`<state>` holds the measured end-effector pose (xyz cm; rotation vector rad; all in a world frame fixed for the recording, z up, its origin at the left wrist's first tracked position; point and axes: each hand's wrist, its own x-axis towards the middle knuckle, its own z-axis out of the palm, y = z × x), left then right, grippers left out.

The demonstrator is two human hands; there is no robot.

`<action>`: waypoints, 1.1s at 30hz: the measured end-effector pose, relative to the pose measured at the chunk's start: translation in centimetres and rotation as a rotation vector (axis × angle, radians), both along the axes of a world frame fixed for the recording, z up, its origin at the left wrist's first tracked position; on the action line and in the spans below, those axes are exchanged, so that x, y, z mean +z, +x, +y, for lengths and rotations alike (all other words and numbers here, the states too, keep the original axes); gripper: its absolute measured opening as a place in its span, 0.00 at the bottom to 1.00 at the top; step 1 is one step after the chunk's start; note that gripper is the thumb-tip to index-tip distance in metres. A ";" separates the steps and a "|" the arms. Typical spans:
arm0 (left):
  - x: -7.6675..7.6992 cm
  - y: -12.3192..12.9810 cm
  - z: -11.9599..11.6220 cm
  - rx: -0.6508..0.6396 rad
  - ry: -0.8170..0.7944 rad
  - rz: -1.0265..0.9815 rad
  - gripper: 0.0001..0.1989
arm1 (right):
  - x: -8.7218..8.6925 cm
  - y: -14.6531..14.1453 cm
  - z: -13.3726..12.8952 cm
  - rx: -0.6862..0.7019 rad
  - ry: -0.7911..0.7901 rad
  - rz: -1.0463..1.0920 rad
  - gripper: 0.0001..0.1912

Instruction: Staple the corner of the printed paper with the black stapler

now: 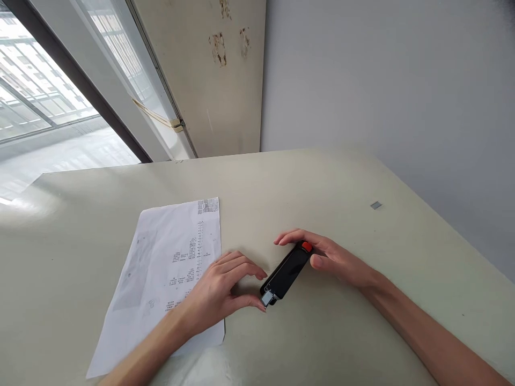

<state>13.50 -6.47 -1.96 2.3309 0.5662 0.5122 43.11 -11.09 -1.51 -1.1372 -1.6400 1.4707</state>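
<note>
A black stapler (286, 272) lies slantwise on the table, to the right of the paper. Its metal nose points down and left, and its red end up and right. Beside the nose is my left hand (225, 287), its fingers and thumb apart on either side of it; the thumb tip looks to be at the metal, though I cannot tell how firmly it touches. Curved loosely around the red end, my right hand (332, 257) has its thumb and fingers spread. Printed sheets (161, 236) lie partly under my left hand and forearm.
The pale table (341, 332) reaches back to a grey wall (382, 80) and a stained cream panel (225, 102). A small grey rectangular piece (376, 205) lies at the right. Windows (40, 75) with bars stand at the far left.
</note>
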 end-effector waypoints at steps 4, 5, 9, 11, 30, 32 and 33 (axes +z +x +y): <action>0.1 0.1 0.0 0.004 0.013 -0.006 0.17 | 0.1 -0.3 -0.1 0.024 -0.016 0.043 0.32; 0.1 0.1 0.0 0.004 0.015 -0.005 0.16 | 0.1 -0.4 -0.2 0.031 -0.019 0.047 0.33; 0.4 0.3 0.0 -0.001 0.032 -0.002 0.15 | 0.2 -0.8 -0.4 0.059 -0.036 0.044 0.33; 0.5 0.4 -0.1 -0.001 0.041 0.000 0.14 | 0.3 -1.0 -0.5 0.066 -0.034 0.054 0.33; 0.2 0.0 -0.2 -0.001 0.125 0.040 0.10 | 0.5 -1.4 -0.7 0.052 -0.031 0.024 0.31; 0.2 0.1 -0.2 -0.001 0.128 0.040 0.12 | 0.5 -1.4 -0.7 0.044 -0.030 0.018 0.31; 0.2 0.1 -0.2 -0.002 0.129 0.039 0.12 | 0.5 -1.4 -0.8 0.043 -0.030 0.016 0.31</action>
